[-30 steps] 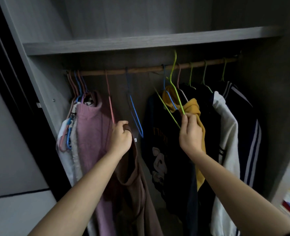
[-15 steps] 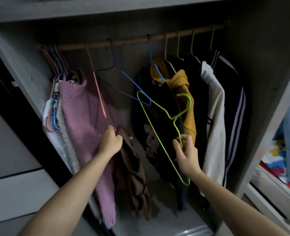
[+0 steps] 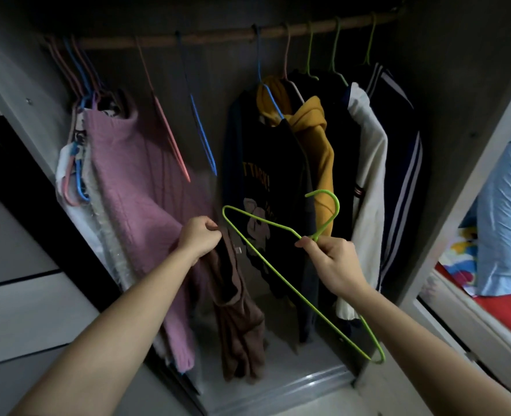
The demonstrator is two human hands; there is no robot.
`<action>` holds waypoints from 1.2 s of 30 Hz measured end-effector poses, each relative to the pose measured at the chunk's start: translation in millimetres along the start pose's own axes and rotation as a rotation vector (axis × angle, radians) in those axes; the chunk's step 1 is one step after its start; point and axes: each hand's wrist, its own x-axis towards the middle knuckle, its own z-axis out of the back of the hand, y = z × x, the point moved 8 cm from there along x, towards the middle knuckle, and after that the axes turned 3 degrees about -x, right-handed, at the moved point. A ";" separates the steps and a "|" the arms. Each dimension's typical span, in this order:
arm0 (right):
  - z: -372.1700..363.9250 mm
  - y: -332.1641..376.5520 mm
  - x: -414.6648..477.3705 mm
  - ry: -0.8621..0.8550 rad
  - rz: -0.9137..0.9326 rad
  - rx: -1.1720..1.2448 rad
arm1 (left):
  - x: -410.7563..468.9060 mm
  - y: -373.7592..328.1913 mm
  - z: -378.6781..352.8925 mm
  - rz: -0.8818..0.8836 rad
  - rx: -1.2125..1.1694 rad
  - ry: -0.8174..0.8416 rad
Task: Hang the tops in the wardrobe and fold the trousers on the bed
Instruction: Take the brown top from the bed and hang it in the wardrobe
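below the wardrobe rail (image 3: 218, 36), the brown top (image 3: 239, 319) is gripped at its upper edge by the left hand (image 3: 200, 237), just left of the green hanger (image 3: 266, 221) pinched at its neck by the right hand (image 3: 332, 259), long axis slanted up toward the top.

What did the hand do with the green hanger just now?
The right hand lifted the green hanger off the rod and brought it down and out, holding it by the neck. The left hand kept gripping the brown top, and the other clothes stayed hanging.
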 end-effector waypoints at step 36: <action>-42.7 61.7 13.4 0.132 0.153 -0.006 | -1.2 -44.5 6.4 -0.172 -0.115 -0.073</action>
